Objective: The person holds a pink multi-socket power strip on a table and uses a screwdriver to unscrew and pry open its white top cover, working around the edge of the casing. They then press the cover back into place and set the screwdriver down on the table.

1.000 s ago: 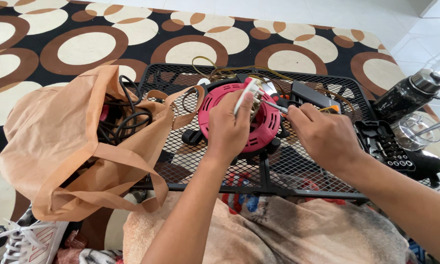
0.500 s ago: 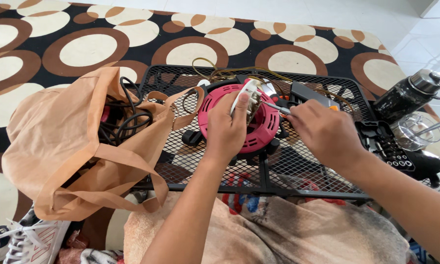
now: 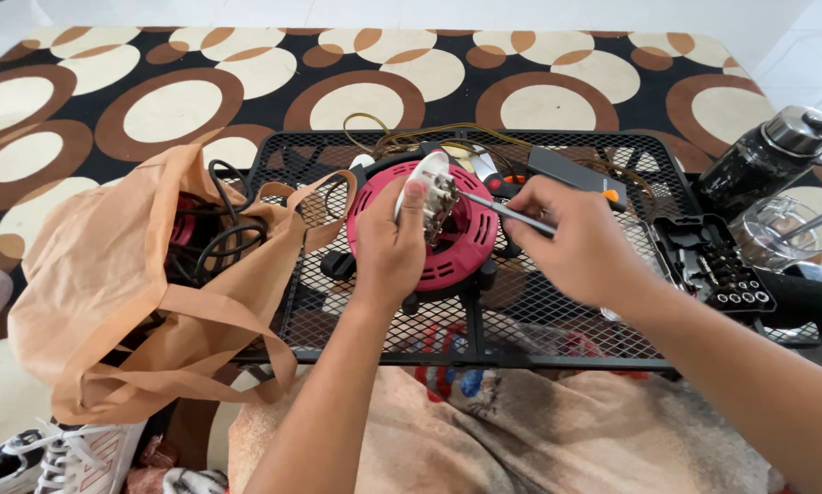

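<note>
Circle-patterned brown carpet lies under a black mesh table (image 3: 521,320) — at its middle sits a red cable reel (image 3: 448,242). Over it the left hand (image 3: 388,252) grips a white plug (image 3: 429,183), while the right hand (image 3: 580,242) pinches a thin screwdriver (image 3: 512,212) against it; a tan bag (image 3: 109,302) slumps over the left edge.

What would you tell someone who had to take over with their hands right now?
Left hand: holds a white plug piece upright over the red cable reel, metal parts facing right.
Right hand: holds a slim screwdriver, tip at the plug's metal parts.
The reel sits on the black mesh table. A bit case lies open to the right; a tan bag of cables is on the left.
Done: plug is open, insides showing.
Left: the work at the metal parts; I cannot tell how far along it is.
</note>
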